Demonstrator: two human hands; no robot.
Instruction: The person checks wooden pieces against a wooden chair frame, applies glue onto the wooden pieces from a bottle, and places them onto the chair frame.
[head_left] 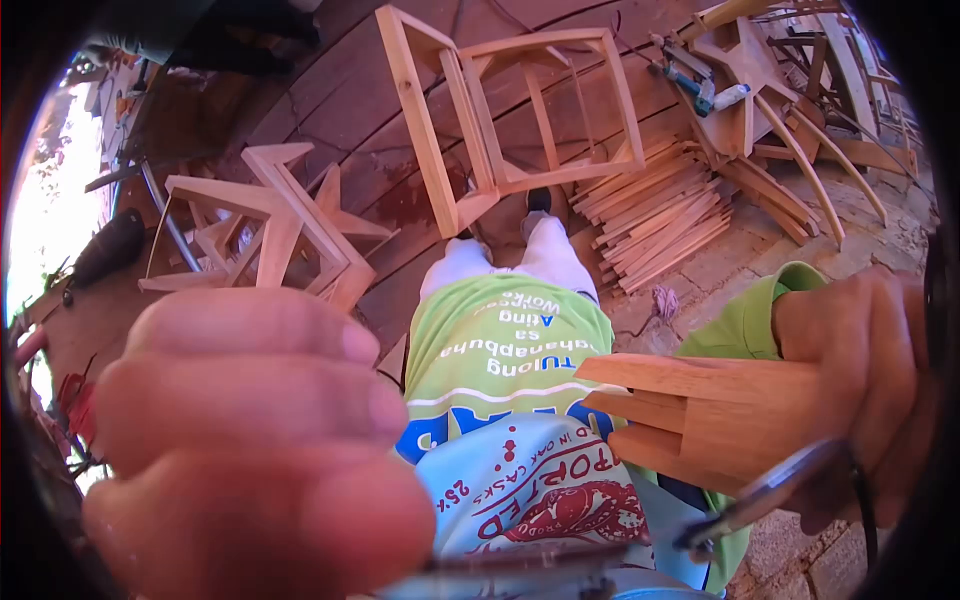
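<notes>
My left hand (255,440) is curled into a fist very close to the camera, large and blurred. Whether its fingers hold anything is hidden. At the right, my right hand (870,390) is wrapped around several light-brown wooden pieces (740,405), held together. Their ends point left toward my body, staggered with gaps between them. Just below these pieces, a thin dark-rimmed object (770,490), perhaps part of a pair of glasses, crosses the view out of focus. My green printed shirt (510,340) lies between the two hands.
A wooden chair frame (620,95) stands by my feet. Beside it lies a pile of wooden slats (665,215). Star-shaped wooden frames (285,215) are at left. More wooden parts (745,60) and a clamp-like tool (700,90) are at upper right. Another person's dark clothing (240,35) shows at upper left.
</notes>
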